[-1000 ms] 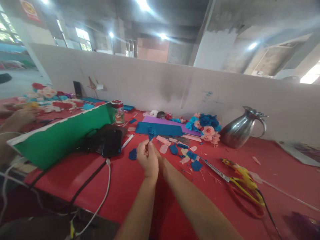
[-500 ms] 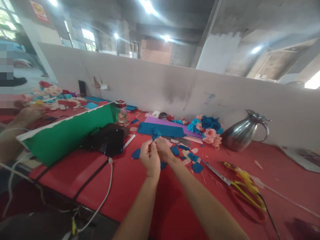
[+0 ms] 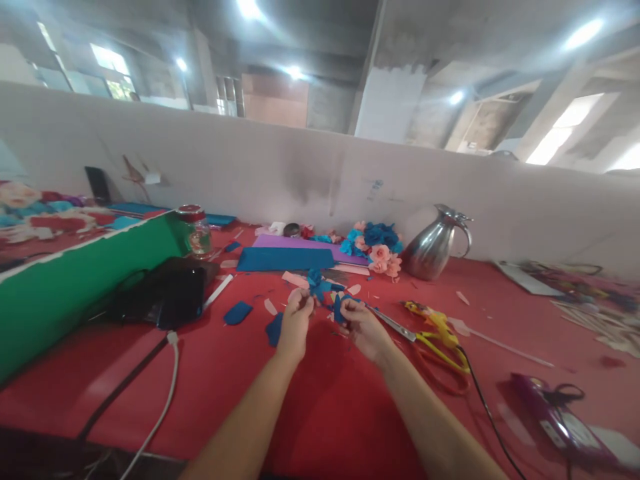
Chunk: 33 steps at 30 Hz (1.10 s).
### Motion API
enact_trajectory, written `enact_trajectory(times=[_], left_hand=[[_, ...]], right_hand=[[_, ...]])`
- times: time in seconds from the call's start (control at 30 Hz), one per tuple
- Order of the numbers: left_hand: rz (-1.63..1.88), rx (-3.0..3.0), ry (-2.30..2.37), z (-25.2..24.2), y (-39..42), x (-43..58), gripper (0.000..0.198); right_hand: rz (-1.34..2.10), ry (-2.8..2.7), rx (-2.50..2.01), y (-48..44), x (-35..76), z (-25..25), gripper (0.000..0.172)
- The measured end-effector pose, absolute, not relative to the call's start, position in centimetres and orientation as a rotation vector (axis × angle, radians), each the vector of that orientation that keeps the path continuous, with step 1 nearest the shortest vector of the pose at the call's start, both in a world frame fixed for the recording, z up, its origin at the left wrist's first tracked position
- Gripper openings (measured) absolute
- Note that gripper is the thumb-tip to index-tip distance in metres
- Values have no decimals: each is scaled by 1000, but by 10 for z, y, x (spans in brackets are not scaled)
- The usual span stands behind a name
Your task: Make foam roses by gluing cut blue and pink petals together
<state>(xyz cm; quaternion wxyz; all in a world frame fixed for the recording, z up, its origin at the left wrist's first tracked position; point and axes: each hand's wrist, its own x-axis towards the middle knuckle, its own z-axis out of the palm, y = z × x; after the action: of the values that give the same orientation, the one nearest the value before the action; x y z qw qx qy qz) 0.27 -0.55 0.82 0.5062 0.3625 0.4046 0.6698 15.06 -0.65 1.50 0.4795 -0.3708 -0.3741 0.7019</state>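
My left hand (image 3: 295,320) is closed in a pinch on the stem of a small blue paper flower (image 3: 315,280), held just above the red table (image 3: 320,407). My right hand (image 3: 361,325) is a little to its right, fingers pinched on a blue paper petal (image 3: 337,308). More blue petals (image 3: 237,312) and pink petals (image 3: 293,279) lie loose on the table around both hands. Blue and purple paper sheets (image 3: 286,257) lie flat behind them.
Yellow-and-red scissors (image 3: 434,333) lie right of my right hand. A steel jug (image 3: 434,243) and a pile of finished paper flowers (image 3: 375,243) stand by the white wall. A black bag (image 3: 165,293), green roll (image 3: 75,280), glass jar (image 3: 197,229) and cables are on the left; a purple tool (image 3: 555,417) at the right.
My hands have come apart: the right hand left the flower and now pinches a loose blue petal. The view has swung right, and the neighbouring person's hand is out of sight.
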Motion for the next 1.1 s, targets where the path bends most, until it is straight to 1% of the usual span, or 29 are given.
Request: enact_trajectory(times=[0.17,0.37,0.53,0.83,1.0,1.1], left_hand=[[1489,961,920,5,-10,14,17],[1460,827,948,13,-14,19,26],[1368,845,1021,11,-16,20,23],[1363,922,1113,3,-12,17,20],[1349,878,1081,7,-14,20,24],[1358,879,1097,10,-15,21,23]], right_hand=[[1670,-925,-981,-11,149,18,28],[1641,-908,-1063,-11,149,22,26],[1564,-977,-1112,-9,149,18,23],[1409,-1175,-1208,-10,147,18,0],[1290,-1259,-1210,-7,147,13,3],[1237,-1303,-1207,-5,147,8,4]])
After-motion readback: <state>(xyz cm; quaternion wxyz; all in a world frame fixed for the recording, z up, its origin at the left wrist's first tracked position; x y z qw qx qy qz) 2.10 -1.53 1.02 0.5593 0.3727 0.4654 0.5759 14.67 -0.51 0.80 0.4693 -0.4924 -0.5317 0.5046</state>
